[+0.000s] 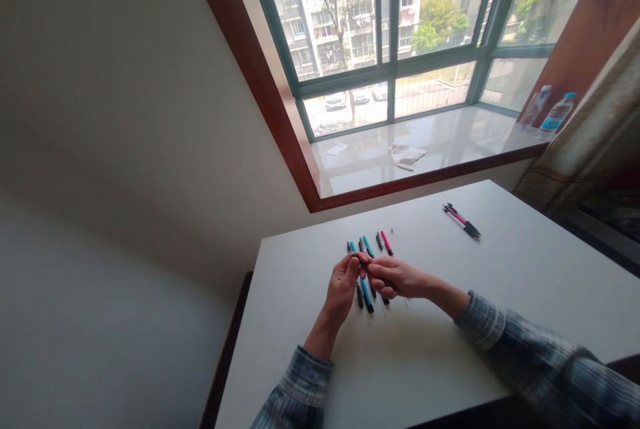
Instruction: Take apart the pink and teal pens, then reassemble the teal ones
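Above the white table, my left hand (344,281) and my right hand (395,274) meet, fingertips pinched together on a dark pen part (361,261). Most of it is hidden by the fingers, so I cannot tell whether it is one piece or two. Under and behind my hands lie several pen parts: a blue barrel (367,296), a black barrel (359,297), another blue piece (368,246), a black piece (379,240) and a pink piece (387,242). Thin pale refills (370,317) stick out toward me.
At the table's (425,362) far right lie pens with black grips, one of them a pink pen (455,216). A tiny grey piece (392,230) sits beyond the pink part. The windowsill holds crumpled paper (407,156) and a water bottle (556,114) beside another clear bottle.
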A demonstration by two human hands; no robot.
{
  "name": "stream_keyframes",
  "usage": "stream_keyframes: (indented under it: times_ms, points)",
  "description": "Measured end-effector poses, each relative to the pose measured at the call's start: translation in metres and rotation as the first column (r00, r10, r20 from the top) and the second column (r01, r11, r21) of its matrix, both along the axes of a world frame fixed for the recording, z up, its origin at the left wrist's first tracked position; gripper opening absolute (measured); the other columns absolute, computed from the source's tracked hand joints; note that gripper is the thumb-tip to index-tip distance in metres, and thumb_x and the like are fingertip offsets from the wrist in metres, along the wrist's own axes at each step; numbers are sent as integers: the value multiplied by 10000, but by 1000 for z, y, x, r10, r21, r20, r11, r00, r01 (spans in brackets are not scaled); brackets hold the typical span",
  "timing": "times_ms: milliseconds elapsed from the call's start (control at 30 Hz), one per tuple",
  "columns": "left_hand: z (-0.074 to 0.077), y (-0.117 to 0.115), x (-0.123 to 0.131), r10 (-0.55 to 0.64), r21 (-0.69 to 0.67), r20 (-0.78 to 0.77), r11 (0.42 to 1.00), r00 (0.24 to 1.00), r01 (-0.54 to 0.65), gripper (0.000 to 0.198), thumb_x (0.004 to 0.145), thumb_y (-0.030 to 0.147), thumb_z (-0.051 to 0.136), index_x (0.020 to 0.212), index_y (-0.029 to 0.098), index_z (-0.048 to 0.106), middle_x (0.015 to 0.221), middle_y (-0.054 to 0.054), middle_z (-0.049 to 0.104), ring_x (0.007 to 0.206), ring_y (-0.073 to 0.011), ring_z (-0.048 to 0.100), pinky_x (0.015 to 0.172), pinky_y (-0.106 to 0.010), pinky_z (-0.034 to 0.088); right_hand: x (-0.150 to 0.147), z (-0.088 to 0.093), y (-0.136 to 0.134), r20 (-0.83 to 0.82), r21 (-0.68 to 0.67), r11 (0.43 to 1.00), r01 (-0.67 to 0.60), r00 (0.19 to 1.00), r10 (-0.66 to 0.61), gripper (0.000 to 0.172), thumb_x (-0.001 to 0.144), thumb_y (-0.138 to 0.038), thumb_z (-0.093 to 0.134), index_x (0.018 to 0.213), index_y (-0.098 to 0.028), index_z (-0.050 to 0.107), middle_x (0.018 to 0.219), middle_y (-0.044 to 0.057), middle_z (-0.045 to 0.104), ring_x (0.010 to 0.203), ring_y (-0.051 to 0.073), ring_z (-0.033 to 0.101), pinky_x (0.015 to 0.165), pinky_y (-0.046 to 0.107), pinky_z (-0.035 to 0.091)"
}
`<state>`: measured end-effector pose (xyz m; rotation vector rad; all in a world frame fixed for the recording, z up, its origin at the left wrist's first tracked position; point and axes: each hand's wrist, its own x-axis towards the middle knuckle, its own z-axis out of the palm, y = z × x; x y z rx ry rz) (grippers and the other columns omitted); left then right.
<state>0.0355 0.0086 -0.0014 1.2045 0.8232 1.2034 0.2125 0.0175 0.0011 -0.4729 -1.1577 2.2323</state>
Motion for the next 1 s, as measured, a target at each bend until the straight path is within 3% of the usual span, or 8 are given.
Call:
stream_keyframes:
  times_ms: [200,367,533,667,833,1000]
  points:
    - [0,0,1,68,33,-82,997,994,-66,441,950,587,605,938,157,700,805,-38,631,688,-136,508,703,-280,478,1,0,2,85,221,973,65,993,-86,442,961,-608,616,915,-173,558,696,-45,515,496,73,508,469,202,390]
    - [-1,0,3,86,-22,-76,996,993,-88,449,906,609,655,913,163,712,806,-51,679,730,-175,606,695,-298,507,-3,-5,0,182,397,910,119,962,-206,439,978,-605,584,1043,-171,606,645,-40,581,516,109,575,507,215,439]
    - [2,0,3,88,-65,34,994,996,-86,452,872,588,717,948,143,748,825,-60,702,723,-161,615,717,-309,512,-3,-5,-2,179,330,930,159,957,-227,502,992,-635,532,914,-149,634,597,-29,567,478,98,513,467,208,370]
    - [5,1,-1,151,-93,108,986,983,-142,428,823,566,779,952,159,747,934,-73,727,769,-156,632,795,-334,522,2,-1,1,165,312,937,159,962,-218,519,1012,-625,497,922,-141,660,629,-22,554,516,98,482,507,222,368]
    - [0,4,-5,179,-50,31,983,983,-178,417,810,556,792,927,157,756,898,-73,725,824,-183,636,823,-345,518,2,-9,5,227,447,876,182,924,-307,419,920,-581,682,903,-166,625,771,-1,588,666,128,547,615,242,444]
    - [-3,6,-7,206,-33,17,978,978,-205,391,777,509,840,919,152,768,854,-54,704,779,-154,590,779,-300,491,3,-10,5,226,569,767,298,840,-494,387,876,-534,754,912,-172,621,845,5,580,714,128,525,618,232,429]
